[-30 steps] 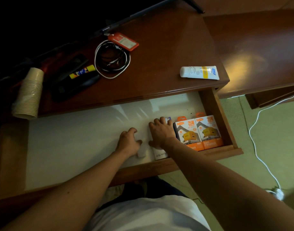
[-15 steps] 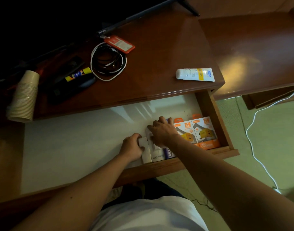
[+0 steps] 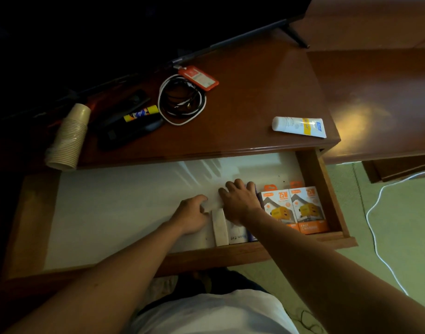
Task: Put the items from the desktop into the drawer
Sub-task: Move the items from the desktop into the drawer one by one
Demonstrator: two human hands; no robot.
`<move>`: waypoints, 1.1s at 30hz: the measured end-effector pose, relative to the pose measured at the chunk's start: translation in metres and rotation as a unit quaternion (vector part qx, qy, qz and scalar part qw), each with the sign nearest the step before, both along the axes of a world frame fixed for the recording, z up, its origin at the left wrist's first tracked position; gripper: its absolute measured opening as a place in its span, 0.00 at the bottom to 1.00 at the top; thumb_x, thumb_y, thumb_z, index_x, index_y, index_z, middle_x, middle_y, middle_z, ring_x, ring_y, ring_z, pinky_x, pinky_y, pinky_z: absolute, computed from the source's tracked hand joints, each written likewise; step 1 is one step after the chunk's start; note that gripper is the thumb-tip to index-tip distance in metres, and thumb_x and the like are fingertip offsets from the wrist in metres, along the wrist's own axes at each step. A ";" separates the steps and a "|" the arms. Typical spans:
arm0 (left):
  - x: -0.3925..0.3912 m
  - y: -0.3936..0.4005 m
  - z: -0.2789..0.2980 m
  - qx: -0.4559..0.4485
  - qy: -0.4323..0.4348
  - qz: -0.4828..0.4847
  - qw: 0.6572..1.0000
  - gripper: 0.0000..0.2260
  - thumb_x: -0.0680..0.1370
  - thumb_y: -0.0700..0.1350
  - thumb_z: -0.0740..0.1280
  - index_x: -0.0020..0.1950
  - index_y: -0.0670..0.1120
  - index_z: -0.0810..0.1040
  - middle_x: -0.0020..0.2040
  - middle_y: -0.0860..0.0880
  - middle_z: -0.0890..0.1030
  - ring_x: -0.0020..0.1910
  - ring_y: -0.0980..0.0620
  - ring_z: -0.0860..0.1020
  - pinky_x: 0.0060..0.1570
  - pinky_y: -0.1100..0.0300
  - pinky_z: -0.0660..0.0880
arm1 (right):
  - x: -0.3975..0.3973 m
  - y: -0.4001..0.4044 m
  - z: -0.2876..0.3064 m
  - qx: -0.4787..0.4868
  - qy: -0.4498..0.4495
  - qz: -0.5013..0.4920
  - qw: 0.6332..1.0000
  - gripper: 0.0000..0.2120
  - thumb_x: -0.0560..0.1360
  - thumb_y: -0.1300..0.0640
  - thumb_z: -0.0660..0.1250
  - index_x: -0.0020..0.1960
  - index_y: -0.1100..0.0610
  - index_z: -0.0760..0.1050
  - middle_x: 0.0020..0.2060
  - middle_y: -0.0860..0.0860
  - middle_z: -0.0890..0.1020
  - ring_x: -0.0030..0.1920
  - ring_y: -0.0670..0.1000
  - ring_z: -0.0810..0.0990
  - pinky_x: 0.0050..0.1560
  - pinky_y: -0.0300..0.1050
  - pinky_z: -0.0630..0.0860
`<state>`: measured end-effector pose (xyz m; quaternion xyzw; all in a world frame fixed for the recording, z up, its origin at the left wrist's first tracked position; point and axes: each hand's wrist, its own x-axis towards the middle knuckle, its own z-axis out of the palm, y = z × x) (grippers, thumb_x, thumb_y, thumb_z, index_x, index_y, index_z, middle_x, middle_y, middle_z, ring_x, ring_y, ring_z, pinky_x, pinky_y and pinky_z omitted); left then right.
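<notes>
Our right hand (image 3: 240, 201) lies flat, palm down, fingers spread over a white and purple box (image 3: 238, 233) in the drawer (image 3: 327, 196), pressing on it rather than gripping. Our left hand (image 3: 192, 214) is loosely curled, its fingertips against the left edge of a narrow white box (image 3: 220, 229) that stands on its side just beside the first; whether the fingers close around it we cannot tell. Both white boxes reach the drawer's front rail. To their right two orange charger boxes (image 3: 294, 209) lie side by side, the outer one close to the drawer's right wall, so that corner is packed. Everything left of our left hand is bare white drawer floor, wide and free to the far left wall.

Beyond the drawer, on the desktop (image 3: 242, 100), a white tube (image 3: 298, 126) lies close to the front right corner, near the edge. Farther back sits a coiled cable (image 3: 181, 102) touching an orange card holder (image 3: 198, 77). Left of the coil a yellow-capped glue stick (image 3: 140, 113) rests on dark objects (image 3: 127, 131) we cannot make out, and a stack of paper cups (image 3: 68, 138) lies on its side, its open end at the desktop's front edge. A white cord (image 3: 375, 206) trails over the floor at right.
</notes>
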<state>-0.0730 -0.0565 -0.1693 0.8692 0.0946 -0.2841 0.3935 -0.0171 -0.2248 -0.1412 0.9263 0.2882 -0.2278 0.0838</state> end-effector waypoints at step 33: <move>0.147 0.224 0.130 0.364 -0.193 -0.021 0.911 0.18 0.78 0.40 0.69 0.67 0.49 0.77 0.61 0.42 0.78 0.61 0.39 0.77 0.58 0.44 0.76 | 0.097 0.225 0.078 0.145 -0.173 0.119 0.967 0.29 0.74 0.52 0.72 0.73 0.53 0.67 0.68 0.57 0.68 0.67 0.62 0.67 0.65 0.65 0.66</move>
